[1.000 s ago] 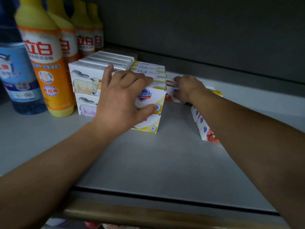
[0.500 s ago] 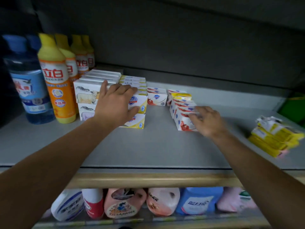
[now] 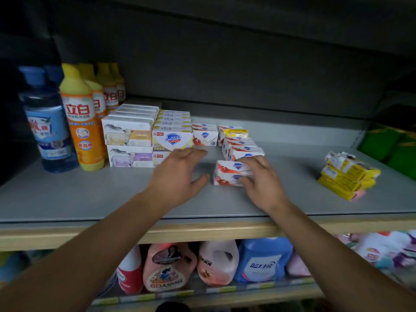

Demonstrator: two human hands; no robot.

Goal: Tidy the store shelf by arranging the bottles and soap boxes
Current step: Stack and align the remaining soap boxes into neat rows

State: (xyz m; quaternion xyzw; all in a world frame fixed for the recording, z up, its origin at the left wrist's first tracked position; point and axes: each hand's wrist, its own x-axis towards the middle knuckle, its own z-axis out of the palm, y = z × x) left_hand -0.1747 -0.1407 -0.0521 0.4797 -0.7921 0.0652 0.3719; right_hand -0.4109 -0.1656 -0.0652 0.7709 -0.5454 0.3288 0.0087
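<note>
My right hand [image 3: 262,180] grips two stacked red-and-white soap boxes [image 3: 227,174] at the middle of the grey shelf [image 3: 90,194]. My left hand [image 3: 177,174] hovers open just left of them, fingers spread, holding nothing. Behind stand a row of red-and-white soap boxes [image 3: 242,146], a yellow soap box [image 3: 236,132] on that row, another red-and-white pair [image 3: 205,134], stacked white-and-gold Safeguard boxes [image 3: 172,137] and sheep-printed boxes [image 3: 128,140]. Orange dish-soap bottles [image 3: 83,122] and a blue bottle [image 3: 48,122] line the left end.
A loose pile of yellow soap packets [image 3: 349,176] lies at the right of the shelf. Green packages [image 3: 391,145] sit at the far right. The lower shelf holds several detergent jugs [image 3: 216,262]. The wooden shelf lip [image 3: 67,235] runs along the front.
My left hand has come off the Safeguard stack and moved right, open. My right hand has pulled two red-and-white boxes forward from the row. The view has backed away.
</note>
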